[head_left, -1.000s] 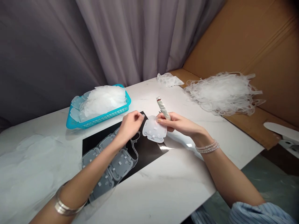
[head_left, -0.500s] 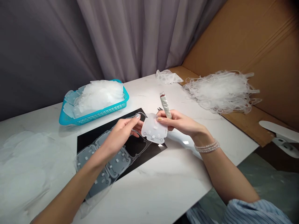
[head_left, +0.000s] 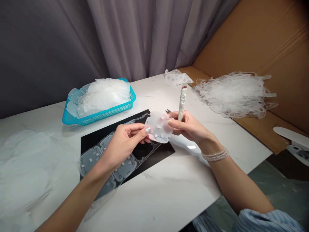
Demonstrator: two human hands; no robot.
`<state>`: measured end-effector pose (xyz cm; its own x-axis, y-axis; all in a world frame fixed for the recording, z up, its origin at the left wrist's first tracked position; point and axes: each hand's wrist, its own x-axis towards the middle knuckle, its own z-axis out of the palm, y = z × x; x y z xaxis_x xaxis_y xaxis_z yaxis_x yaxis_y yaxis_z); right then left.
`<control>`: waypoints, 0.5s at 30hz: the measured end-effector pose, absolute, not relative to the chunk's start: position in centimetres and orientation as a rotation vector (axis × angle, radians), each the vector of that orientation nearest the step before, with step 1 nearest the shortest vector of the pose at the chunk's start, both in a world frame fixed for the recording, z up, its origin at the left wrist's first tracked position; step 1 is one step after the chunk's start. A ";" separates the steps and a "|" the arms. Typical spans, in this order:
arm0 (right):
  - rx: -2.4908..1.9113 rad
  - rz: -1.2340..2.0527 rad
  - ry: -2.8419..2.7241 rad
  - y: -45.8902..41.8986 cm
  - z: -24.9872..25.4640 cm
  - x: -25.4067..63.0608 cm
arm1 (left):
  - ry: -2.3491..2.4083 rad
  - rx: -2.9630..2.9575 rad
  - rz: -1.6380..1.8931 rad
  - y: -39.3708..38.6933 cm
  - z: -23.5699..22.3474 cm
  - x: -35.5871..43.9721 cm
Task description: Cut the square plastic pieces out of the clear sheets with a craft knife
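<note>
A translucent, rounded silicone-like pad [head_left: 158, 129] with small oval marks is held up between both hands. My left hand [head_left: 130, 137] pinches its left edge between thumb and fingers. My right hand [head_left: 184, 125] grips its right side, and also has a tool with a wrapped whitish handle [head_left: 182, 101] tucked in it; dark pointed tips show behind the pad, which look like tweezers. Below, on a black mat [head_left: 166, 151], lies a clear sheet of several similar pads [head_left: 125, 167], with an open outline at its right end. My left forearm hides part of that sheet.
A blue basket [head_left: 101, 116] heaped with loose pads stands at the back left. Translucent sheets [head_left: 26, 167] lie at the left. A pile of stringy clear offcuts [head_left: 234, 95] sits at the right by cardboard [head_left: 265, 42], near a small crumpled scrap [head_left: 177, 77].
My left hand has moved from above the mat to the pad and taken hold of its left edge. The outline strip has settled flat, and the wrapped handle has swung more upright.
</note>
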<state>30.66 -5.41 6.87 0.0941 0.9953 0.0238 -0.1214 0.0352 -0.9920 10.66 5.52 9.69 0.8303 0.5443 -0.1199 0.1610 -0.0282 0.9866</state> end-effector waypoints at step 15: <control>-1.295 1.028 -0.762 -4.7 6.3 29.6 | 0.748 1.647 0.510 5.9 8.7 10.7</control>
<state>29.62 -4.66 6.33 0.3842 0.9183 -0.0954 -0.1759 -0.0287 -0.9840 10.75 5.90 8.70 0.6976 0.7131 -0.0688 0.1959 -0.0975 0.9758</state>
